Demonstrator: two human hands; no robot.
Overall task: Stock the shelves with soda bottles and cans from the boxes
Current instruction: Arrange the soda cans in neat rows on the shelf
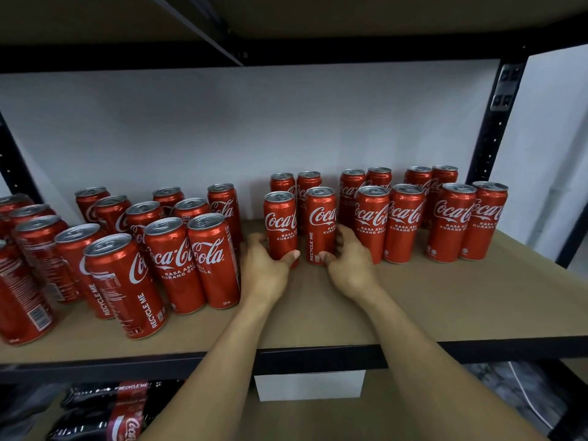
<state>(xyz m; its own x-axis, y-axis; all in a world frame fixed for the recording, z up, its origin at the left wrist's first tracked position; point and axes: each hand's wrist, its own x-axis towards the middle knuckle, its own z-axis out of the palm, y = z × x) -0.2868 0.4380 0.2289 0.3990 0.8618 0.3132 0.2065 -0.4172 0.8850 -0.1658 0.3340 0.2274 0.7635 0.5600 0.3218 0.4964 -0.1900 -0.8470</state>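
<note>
Left hand (264,268): is gripping the left held can (280,224) low down, with the thumb lying across the front and the fingers curling round its 9 o'clock side.
Right hand (350,264): is gripping the right held can (320,222) the same way, with the fingers wrapping its 3 o'clock side.
Held cans: two are standing upright on the shelf (445,297) at the centre of the view, side by side with a narrow gap between them.
Right block (451,221): twelve red cans, counting the two held, are standing in two rows of six and running from the centre toward 3 o'clock.
Left cluster (178,259): at least fourteen red cans are standing loosely grouped toward 9 o'clock. The frame edge is cutting off any further count.
Bottles (105,405): dark cola bottles are lying on the lower shelf at 7 o'clock. Their number cannot be told.
White box (308,385): one is sitting under the shelf's front edge at 6 o'clock.
</note>
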